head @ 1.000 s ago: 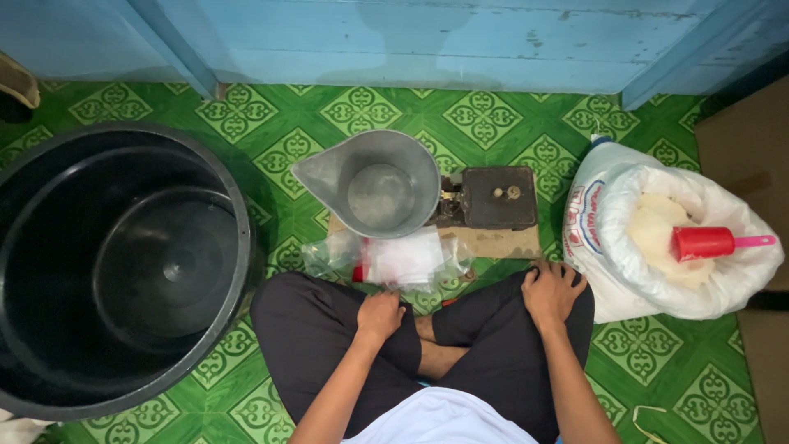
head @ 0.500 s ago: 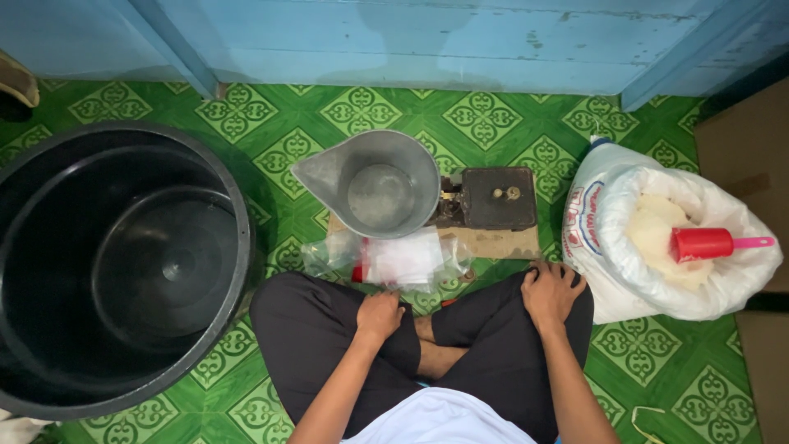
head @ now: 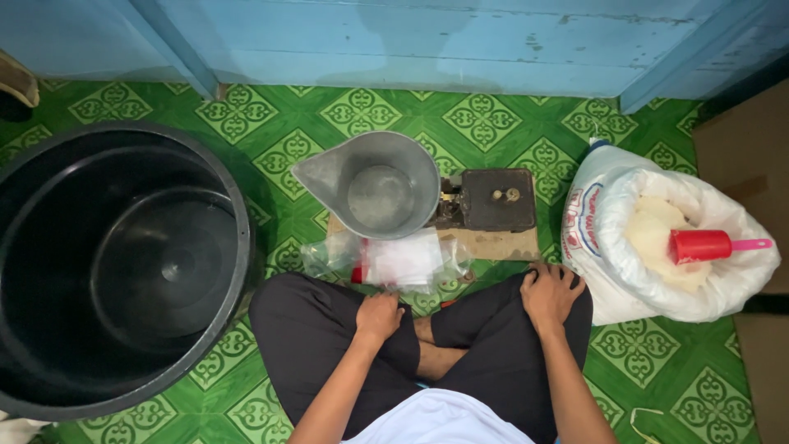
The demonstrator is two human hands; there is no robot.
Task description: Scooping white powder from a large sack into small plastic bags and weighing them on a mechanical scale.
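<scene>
Hands rested empty at lower centre: my left hand [head: 379, 316] loosely curled, right hand [head: 551, 292] spread, below plastic bags [head: 400, 261].

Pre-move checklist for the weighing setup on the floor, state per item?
1. Left hand free: ok, rests on the left knee, holding nothing.
2. Right hand free: ok, rests on the right knee, holding nothing.
3. Grey metal scale pan empty: ok, nothing visible inside.
4. Red scoop within the white sack: ok, lying on the white powder, sack mouth open.
5. Clear plastic bags at hand: ok, lying on the floor in front of the knees.
6. Black tub empty: ok, a smaller basin nests inside, nothing else seen.
</scene>
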